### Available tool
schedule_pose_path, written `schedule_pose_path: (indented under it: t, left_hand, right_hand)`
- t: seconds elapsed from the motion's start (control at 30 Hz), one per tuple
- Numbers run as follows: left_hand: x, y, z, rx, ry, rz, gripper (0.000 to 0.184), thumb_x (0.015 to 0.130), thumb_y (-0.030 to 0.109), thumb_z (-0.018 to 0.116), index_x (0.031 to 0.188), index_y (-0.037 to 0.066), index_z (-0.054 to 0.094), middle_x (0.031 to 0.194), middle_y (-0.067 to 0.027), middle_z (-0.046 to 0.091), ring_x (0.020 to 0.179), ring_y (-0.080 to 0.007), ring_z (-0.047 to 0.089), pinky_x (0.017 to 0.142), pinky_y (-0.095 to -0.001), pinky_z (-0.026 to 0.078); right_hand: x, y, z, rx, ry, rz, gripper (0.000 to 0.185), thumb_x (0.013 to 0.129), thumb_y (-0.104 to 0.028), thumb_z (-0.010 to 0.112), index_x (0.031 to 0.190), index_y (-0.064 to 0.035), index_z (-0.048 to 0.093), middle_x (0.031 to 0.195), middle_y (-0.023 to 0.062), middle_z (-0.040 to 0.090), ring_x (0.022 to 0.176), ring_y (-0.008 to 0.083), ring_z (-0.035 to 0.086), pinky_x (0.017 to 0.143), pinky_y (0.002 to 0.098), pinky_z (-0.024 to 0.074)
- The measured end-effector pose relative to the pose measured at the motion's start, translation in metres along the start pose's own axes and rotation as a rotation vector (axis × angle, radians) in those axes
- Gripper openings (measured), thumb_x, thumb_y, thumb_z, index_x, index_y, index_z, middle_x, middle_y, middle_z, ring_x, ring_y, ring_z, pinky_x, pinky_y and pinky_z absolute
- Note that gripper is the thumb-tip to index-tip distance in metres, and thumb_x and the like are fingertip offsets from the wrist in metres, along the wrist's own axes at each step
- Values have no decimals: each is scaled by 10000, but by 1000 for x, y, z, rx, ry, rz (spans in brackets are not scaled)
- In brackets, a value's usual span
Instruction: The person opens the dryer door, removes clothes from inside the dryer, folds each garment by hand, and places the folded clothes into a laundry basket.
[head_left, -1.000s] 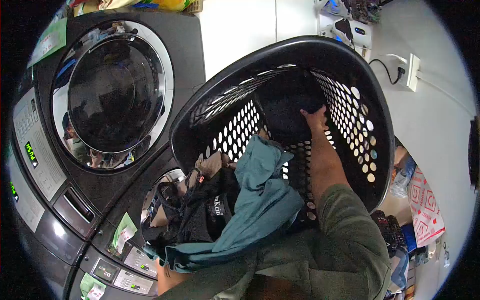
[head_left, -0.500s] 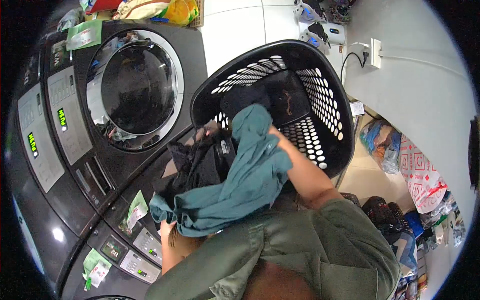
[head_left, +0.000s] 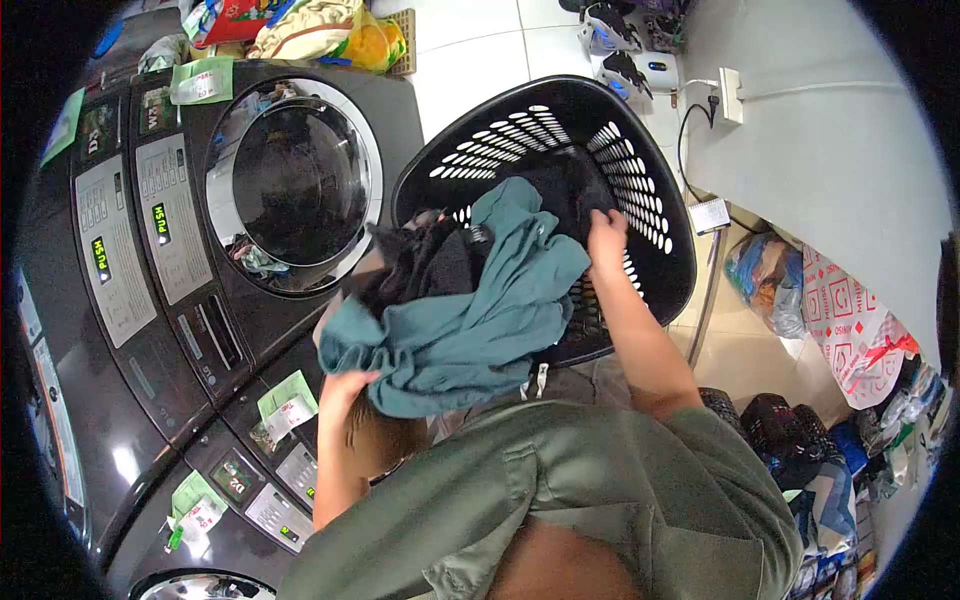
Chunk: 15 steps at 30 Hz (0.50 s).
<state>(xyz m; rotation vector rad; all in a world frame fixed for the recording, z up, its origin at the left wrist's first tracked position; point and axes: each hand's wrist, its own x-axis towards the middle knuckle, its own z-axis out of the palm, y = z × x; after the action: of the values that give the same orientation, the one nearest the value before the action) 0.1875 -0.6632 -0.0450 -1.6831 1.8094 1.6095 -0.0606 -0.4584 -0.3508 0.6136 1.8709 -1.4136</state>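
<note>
Hours are the wearer's, twelve straight ahead. At ten, the left hand (head_left: 348, 392): thumb along the edge of the teal cloth (head_left: 450, 325), other fingers hidden; their grip I cannot tell. The teal cloth, at eleven, reaches over the basket (head_left: 660, 145); black cloth (head_left: 425, 265) bunches beside it. Half past twelve: the right hand (head_left: 607, 242), fingers bent at dark cloth (head_left: 568, 190) inside the basket, grip unclear. Sound handling would probably support the bundle from beneath, loose folds gathered. Beyond, at eleven: a round door (head_left: 300, 185).
</note>
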Motion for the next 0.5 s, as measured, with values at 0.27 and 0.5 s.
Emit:
schedule_pose_path:
  t: [0.27, 0.5]
  left_hand:
    - [31, 100, 127, 462, -140, 432, 584, 588, 117, 668, 1116, -12, 456, 1011, -153, 566, 877, -252, 577, 776, -321, 442]
    - [25, 116, 228, 956, -360, 372, 803, 639, 317, 666, 1255, -4, 263, 1224, -293, 338, 935, -395, 521, 792, -397, 443]
  right_hand:
    - [-109, -107, -10, 604, -849, 417, 723, 800, -584, 392, 1310, -89, 260, 1301, 90, 352, 1157, 254, 375, 947, 413, 308]
    - [23, -59, -20, 850, -472, 384, 522, 832, -393, 432, 1238, -70, 371, 1208, 125, 446, 1067, 219, 462, 899, 365, 369]
